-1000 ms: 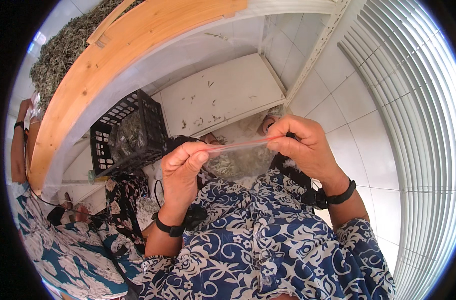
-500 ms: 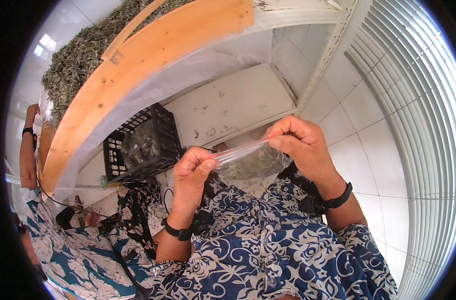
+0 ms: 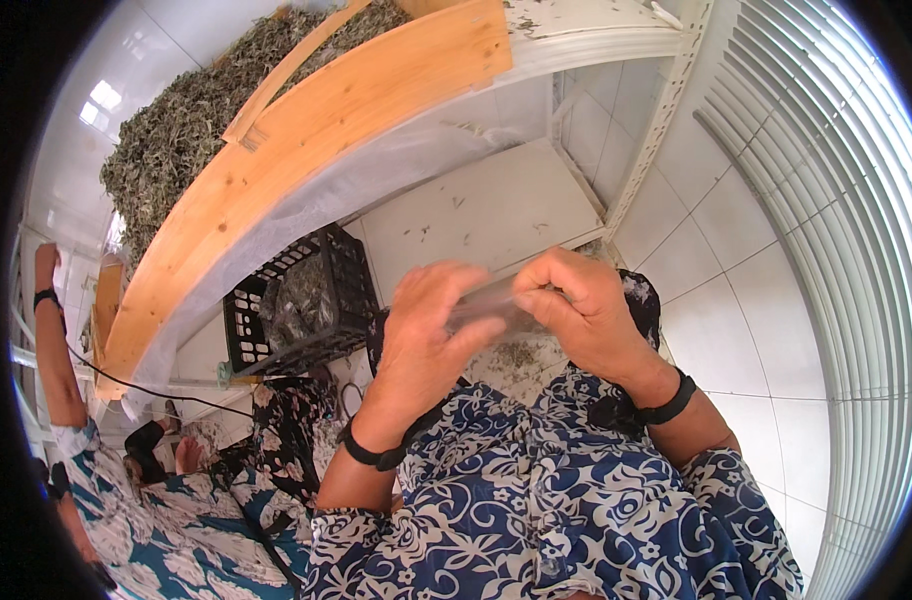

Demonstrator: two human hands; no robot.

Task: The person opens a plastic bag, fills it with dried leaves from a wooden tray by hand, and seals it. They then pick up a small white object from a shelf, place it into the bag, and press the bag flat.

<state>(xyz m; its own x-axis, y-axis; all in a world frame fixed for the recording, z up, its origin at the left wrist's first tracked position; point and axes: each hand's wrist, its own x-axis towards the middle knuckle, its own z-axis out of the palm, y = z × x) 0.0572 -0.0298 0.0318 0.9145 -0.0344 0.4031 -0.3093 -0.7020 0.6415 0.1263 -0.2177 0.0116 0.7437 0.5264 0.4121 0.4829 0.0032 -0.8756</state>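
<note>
Both hands raised before the chest, a clear bag between them.
From where I stand: forearms angle up and inward, a dark wristband on each. Left hand blurred, its grip spread wide, thumb well away from the fingers; can't tell whether it touches the plastic. Right hand lower-knuckled and curled, its grip pinched, thumb to forefinger, on the blurred clear bag. Bag sits in the gap between the hands, in front of the blue-and-white patterned garment. Black crate beyond the left hand.
</note>
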